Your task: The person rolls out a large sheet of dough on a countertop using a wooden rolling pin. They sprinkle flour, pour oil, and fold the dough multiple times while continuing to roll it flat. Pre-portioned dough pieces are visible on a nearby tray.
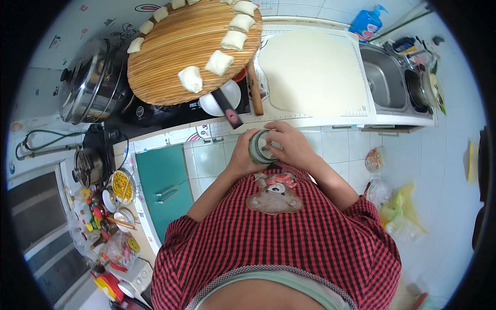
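Note:
My left hand (245,154) is wrapped around a glass jar (254,149), holding it close to my chest below the counter edge. Over the jar's open mouth is my right hand (290,143), its fingertips dipping inside. Something small shows by those fingers, too unclear to name. Beyond the hands, a wide flattened sheet of dough (314,73) covers most of a mat with ruler markings (366,104). A wooden rolling pin (254,91) lies along the mat's left side. Several cut dough pieces (219,62) sit around the rim of a round slatted wooden board (190,38).
A black handle (226,108) juts past the counter edge beside a white bowl (228,95). Left stands a large lidded steel steamer (87,85). A steel sink (381,77) and a blue pump bottle (366,25) are right. Bowls of food (123,186) and bottles crowd the left counter.

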### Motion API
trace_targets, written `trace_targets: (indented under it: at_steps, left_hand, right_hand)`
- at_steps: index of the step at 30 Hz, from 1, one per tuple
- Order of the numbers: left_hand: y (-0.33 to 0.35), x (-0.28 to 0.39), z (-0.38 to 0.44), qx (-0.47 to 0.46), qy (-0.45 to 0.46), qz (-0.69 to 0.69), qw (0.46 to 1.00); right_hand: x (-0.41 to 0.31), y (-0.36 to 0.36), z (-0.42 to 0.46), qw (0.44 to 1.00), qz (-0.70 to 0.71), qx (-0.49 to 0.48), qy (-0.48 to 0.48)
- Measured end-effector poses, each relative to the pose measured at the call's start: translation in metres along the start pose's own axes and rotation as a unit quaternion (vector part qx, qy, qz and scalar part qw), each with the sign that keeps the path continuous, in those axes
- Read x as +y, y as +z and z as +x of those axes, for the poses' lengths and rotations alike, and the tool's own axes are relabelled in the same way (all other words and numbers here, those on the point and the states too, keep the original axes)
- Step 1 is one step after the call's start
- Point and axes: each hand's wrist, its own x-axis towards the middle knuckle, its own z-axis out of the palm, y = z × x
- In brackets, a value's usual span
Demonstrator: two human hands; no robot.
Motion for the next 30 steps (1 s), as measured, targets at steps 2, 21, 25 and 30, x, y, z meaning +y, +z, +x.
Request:
trace_targets:
  at_steps: [2,21,25,30]
  left_hand:
    - [0.035,-0.03,0.021,0.056,0.005,0.0,0.998]
    - [0.112,-0.06,0.077,0.343,-0.143,0.114,0.921]
    - [0.105,-0.053,0.074,0.323,-0.178,0.184,0.911]
    - [0.105,-0.036,0.067,0.336,-0.219,0.176,0.899]
  right_hand:
    - [0.057,-0.003,0.0,0.999,-0.007,0.048,-0.015]
    - [0.172,0.013,0.095,0.99,-0.044,-0.074,-0.109]
    - [0.162,0.003,0.104,0.984,-0.059,-0.058,-0.156]
    - [0.145,-0.006,0.118,0.965,-0.076,-0.053,-0.244]
